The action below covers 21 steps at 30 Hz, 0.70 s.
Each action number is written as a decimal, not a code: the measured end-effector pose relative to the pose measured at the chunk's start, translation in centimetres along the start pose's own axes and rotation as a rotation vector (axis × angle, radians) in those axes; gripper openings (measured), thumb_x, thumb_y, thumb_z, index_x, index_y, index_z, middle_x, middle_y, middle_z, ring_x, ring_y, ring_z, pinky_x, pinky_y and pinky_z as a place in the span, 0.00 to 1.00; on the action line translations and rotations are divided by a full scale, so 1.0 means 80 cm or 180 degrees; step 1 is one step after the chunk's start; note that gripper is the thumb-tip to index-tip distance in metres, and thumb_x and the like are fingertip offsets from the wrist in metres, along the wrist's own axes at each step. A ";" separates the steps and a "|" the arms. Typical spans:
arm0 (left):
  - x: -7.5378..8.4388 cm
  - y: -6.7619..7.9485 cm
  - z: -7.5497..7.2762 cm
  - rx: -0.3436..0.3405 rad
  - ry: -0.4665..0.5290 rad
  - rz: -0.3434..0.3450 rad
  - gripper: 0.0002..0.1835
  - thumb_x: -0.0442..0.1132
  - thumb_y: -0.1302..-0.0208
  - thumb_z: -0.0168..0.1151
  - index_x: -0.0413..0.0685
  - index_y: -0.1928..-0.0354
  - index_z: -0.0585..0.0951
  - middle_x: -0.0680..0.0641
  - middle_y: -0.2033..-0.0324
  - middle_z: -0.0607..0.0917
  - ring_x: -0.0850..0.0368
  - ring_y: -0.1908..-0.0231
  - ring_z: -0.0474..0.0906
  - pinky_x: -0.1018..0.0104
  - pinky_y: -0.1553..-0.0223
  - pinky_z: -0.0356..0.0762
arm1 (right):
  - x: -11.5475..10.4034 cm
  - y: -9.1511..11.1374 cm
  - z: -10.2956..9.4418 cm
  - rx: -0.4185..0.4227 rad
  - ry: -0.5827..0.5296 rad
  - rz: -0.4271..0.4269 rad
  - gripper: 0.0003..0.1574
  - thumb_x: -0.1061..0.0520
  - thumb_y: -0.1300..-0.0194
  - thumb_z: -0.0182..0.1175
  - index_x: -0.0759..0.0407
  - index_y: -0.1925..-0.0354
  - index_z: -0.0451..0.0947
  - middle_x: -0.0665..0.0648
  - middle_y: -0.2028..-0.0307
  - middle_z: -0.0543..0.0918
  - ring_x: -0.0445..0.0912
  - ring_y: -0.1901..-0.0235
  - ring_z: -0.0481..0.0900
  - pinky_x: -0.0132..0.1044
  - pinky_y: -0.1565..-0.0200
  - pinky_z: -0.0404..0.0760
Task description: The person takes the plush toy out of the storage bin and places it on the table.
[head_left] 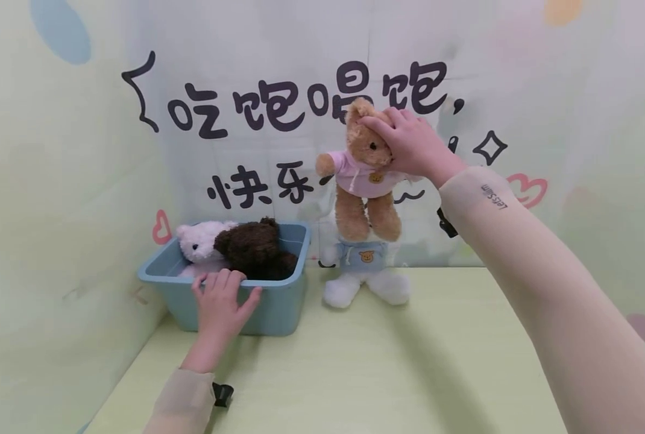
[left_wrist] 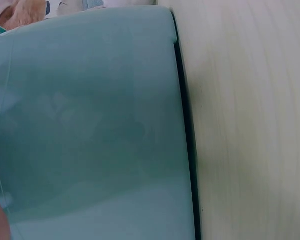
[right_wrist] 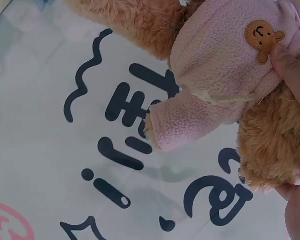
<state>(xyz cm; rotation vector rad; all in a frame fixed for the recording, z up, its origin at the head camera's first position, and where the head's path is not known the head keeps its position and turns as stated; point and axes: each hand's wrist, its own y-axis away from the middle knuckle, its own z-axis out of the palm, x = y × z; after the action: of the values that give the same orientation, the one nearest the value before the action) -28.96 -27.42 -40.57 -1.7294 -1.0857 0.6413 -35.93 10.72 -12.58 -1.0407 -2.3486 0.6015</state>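
Note:
My right hand (head_left: pixel 417 141) grips a tan teddy bear (head_left: pixel 353 214) by its head, fingers across the top and side of the face. The bear wears a pink hoodie (right_wrist: pixel 215 65) with a small bear patch and hangs upright. Behind its feet a white plush toy (head_left: pixel 344 291) in a blue hoodie sits on the table, its head hidden. My left hand (head_left: pixel 219 307) holds the front rim of a blue plastic bin (head_left: pixel 279 310). Inside the bin lie a white teddy bear (head_left: pixel 205 238) and a dark brown plush toy (head_left: pixel 249 250).
A pale green table (head_left: pixel 355 374) carries the bin at the left and the plush toy in the middle. A printed backdrop (head_left: pixel 279 36) with large dark characters stands close behind them. Another patterned wall (head_left: pixel 46 211) rises along the left side.

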 end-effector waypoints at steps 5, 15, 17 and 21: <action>-0.002 0.003 -0.001 0.0011 -0.0015 0.0030 0.32 0.66 0.33 0.43 0.41 0.66 0.73 0.42 0.71 0.72 0.39 0.65 0.66 0.36 0.50 0.51 | 0.019 0.023 -0.003 -0.0022 0.0003 0.0024 0.56 0.54 0.55 0.78 0.49 0.31 0.60 0.67 0.43 0.67 0.65 0.44 0.66 0.64 0.47 0.64; 0.000 0.002 0.001 0.0061 0.0000 0.0060 0.31 0.66 0.32 0.43 0.42 0.65 0.73 0.43 0.71 0.72 0.40 0.66 0.65 0.37 0.50 0.51 | 0.051 0.065 -0.007 -0.0233 0.0063 0.0174 0.55 0.56 0.53 0.76 0.50 0.31 0.59 0.69 0.42 0.66 0.67 0.43 0.64 0.65 0.45 0.62; 0.000 0.003 0.001 0.0078 0.0008 0.0069 0.31 0.66 0.33 0.43 0.42 0.66 0.73 0.43 0.71 0.71 0.40 0.66 0.65 0.37 0.50 0.51 | 0.055 0.072 -0.007 -0.0247 0.0101 0.0158 0.55 0.56 0.52 0.76 0.50 0.31 0.59 0.69 0.43 0.67 0.67 0.44 0.65 0.65 0.46 0.63; 0.000 0.003 0.000 0.0036 0.0009 0.0052 0.31 0.66 0.33 0.44 0.42 0.65 0.73 0.42 0.71 0.72 0.40 0.66 0.65 0.36 0.50 0.50 | 0.061 0.084 -0.005 -0.0265 0.0158 0.0145 0.56 0.55 0.53 0.77 0.50 0.31 0.59 0.68 0.44 0.68 0.66 0.45 0.65 0.65 0.48 0.64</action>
<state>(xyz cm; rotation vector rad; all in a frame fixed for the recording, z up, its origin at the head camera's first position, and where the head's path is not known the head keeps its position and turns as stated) -28.90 -27.44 -40.76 -1.7307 -1.0649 0.6538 -34.87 18.68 -14.86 -1.1357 -2.3297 0.4926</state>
